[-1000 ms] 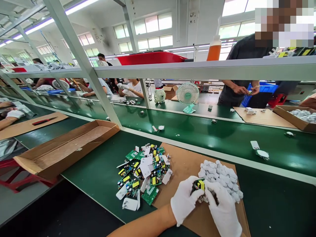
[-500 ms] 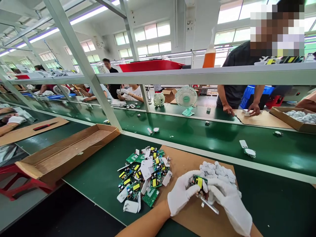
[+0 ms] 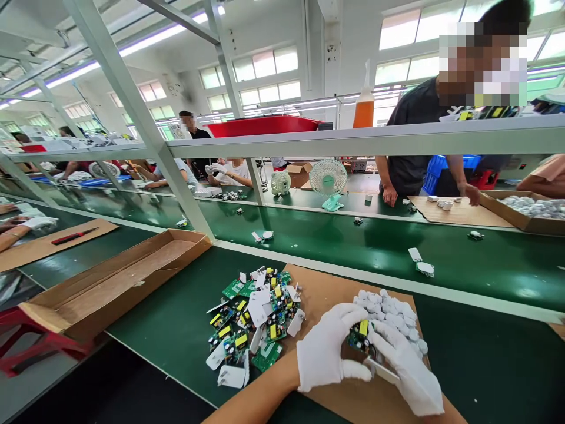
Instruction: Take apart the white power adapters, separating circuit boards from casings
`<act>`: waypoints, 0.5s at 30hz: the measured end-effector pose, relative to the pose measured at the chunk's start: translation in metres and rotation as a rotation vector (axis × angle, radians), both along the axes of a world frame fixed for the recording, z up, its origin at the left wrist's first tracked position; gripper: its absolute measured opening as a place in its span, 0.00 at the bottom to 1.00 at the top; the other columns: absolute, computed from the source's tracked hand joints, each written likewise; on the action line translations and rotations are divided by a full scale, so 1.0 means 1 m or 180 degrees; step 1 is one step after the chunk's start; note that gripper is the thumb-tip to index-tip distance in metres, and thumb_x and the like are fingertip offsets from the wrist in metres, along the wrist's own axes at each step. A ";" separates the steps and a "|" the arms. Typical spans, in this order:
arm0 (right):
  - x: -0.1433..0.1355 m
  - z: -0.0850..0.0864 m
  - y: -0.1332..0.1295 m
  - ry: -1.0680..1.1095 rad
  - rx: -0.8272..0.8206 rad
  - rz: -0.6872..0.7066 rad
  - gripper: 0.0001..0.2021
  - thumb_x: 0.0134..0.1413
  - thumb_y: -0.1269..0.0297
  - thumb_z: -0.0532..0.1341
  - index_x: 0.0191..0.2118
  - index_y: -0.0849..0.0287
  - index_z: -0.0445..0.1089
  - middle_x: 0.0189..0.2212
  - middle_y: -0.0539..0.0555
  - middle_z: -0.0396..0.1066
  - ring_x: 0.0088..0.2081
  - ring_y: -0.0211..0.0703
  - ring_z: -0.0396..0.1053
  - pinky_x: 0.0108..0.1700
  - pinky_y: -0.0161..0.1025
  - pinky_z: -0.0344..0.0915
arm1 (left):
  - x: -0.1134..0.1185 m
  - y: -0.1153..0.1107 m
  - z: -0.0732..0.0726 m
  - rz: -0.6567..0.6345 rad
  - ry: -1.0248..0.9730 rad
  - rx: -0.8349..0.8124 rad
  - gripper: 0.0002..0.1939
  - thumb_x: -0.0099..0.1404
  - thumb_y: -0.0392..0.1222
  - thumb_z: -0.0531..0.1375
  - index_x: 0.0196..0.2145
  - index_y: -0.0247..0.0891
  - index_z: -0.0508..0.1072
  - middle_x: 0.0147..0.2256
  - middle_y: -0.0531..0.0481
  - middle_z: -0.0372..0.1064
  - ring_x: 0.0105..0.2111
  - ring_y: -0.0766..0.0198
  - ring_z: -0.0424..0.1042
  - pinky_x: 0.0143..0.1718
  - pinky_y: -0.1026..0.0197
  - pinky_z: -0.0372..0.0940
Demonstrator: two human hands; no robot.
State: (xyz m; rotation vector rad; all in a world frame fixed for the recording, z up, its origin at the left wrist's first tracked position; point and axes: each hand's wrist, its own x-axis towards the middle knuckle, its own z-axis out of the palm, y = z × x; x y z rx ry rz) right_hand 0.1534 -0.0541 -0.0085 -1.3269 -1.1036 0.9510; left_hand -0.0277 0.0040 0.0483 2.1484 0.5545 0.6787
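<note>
A small green circuit board with a yellow block and dark components is held above the brown cardboard sheet, between the white-gloved left hand and the white-gloved right hand. Its upper left side is grasped by the left fingers, while the left thumb is stretched out lower, close to the end of a flat white plastic plate. The right side of the board is grasped by the right fingers; whether the plate is also pressed by them cannot be told. Behind the right hand, a heap of small rounded white pieces is seen on the sheet, and to the left a heap of green boards with white plates is spread on the dark green counter. The board is judged to be light and stiff, but fragile, because its standing components could be bent by squeezing. It is best taken by its edges, gently, with the smooth, probably slippery plate supported too.
</note>
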 end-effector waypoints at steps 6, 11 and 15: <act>0.002 -0.004 0.002 -0.0047 0.0030 0.0565 0.26 0.50 0.43 0.60 0.48 0.56 0.73 0.52 0.62 0.71 0.55 0.57 0.66 0.58 0.55 0.59 | 0.006 0.000 0.001 0.0105 -0.0026 0.0243 0.31 0.52 0.49 0.68 0.52 0.43 0.67 0.53 0.40 0.63 0.57 0.48 0.59 0.59 0.46 0.54; -0.001 -0.008 -0.003 -0.0517 0.0381 0.0366 0.23 0.56 0.43 0.54 0.44 0.54 0.75 0.39 0.59 0.78 0.45 0.54 0.74 0.46 0.51 0.72 | 0.012 0.001 -0.024 0.0009 -0.0554 0.0618 0.29 0.50 0.49 0.69 0.49 0.43 0.67 0.53 0.42 0.64 0.57 0.49 0.59 0.59 0.48 0.55; 0.001 -0.028 -0.006 -0.0914 0.0473 -0.0067 0.17 0.54 0.46 0.57 0.36 0.49 0.77 0.32 0.55 0.79 0.37 0.52 0.77 0.35 0.45 0.77 | 0.009 0.001 -0.032 -0.0077 -0.0488 0.0675 0.32 0.52 0.48 0.68 0.52 0.42 0.63 0.52 0.40 0.64 0.55 0.50 0.61 0.58 0.48 0.56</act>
